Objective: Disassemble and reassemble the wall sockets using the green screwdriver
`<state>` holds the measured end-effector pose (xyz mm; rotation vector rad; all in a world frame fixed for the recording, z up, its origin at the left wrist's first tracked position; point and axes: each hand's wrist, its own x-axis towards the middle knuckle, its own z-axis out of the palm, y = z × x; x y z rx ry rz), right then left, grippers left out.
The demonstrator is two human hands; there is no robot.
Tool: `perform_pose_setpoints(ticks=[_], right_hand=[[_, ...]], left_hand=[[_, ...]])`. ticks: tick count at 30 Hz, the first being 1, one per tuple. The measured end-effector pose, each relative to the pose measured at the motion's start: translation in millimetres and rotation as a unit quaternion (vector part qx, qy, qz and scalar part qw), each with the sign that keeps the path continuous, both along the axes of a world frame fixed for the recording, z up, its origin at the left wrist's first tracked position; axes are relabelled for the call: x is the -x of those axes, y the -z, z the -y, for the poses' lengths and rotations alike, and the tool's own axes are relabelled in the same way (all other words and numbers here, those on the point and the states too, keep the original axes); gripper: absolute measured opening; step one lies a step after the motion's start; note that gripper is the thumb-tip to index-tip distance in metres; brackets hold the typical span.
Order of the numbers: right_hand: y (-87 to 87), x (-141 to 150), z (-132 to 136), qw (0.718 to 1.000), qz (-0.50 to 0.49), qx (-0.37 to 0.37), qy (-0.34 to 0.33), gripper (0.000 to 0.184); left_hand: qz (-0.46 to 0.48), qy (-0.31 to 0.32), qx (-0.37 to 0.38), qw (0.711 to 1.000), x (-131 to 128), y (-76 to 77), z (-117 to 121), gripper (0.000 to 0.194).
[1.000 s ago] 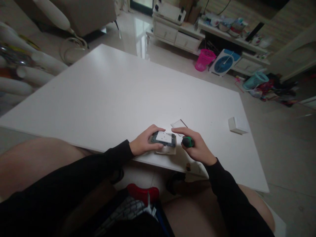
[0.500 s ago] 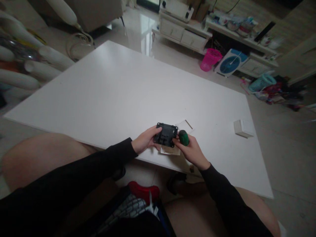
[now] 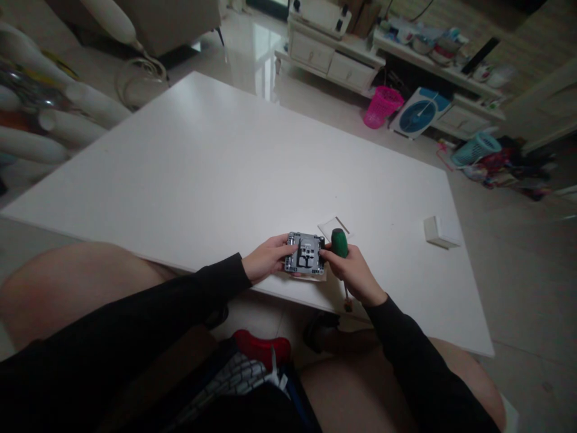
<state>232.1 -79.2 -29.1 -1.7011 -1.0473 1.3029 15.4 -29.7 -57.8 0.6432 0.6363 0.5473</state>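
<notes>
Evidently both hands are occupied near the table's front edge. The left hand (image 3: 269, 257) is mostly closed, thumb on the upper face of a grey plastic panel (image 3: 310, 248) and fingers under it, gripping its left side. That panel is above the near edge of the white table (image 3: 225, 168), its moulded side up, probably so the slots and clips can be inspected.

The right hand (image 3: 356, 270) is curled around a green-handled screwdriver (image 3: 339, 242); its thumb and finger also meet the panel's right edge. The handle points up and away from the panel (presumably parked in the palm to free the fingertips for steadying). A thin shaft seems to emerge below the hand, near a small brown object (image 3: 348, 305) by the table edge; whether they touch I cannot tell.

Just beyond the handle lies a thin flat piece (image 3: 328, 225), apparently laid aside within reach. A white box (image 3: 439, 233) rests farther right, well apart from the hands, perhaps to leave working room.
</notes>
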Motion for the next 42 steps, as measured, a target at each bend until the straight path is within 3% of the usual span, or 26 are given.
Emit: perform_pose_setpoints(ticks=[8, 21, 30, 37, 42], right_hand=[[-3.4, 2, -1, 1.0, -0.008, 0.012, 0.013, 0.038], [-7.6, 5, -3, 0.999, -0.022, 0.023, 0.034, 0.026], [-22.7, 5, -4, 0.99, -0.125, 0.062, 0.037, 0.024], [-22.8, 8, -4, 0.991, -0.128, 0.023, 0.041, 0.045], [-12.6, 6, -1, 0.996, -0.077, -0.004, 0.045, 0.045]], left_hand=[[0.004, 0.001, 0.005, 1.0, 1, -3.8, -2, 0.037], [-0.01, 0.034, 0.004, 0.999, 3, -6.9, 0, 0.041], [-0.007, 0.01, 0.01, 1.0, 6, -9.4, -7, 0.035], [-0.004, 0.008, 0.004, 1.0, 8, -12.7, -10, 0.035], [0.006, 0.039, 0.001, 0.999, 7, -8.7, -5, 0.04]])
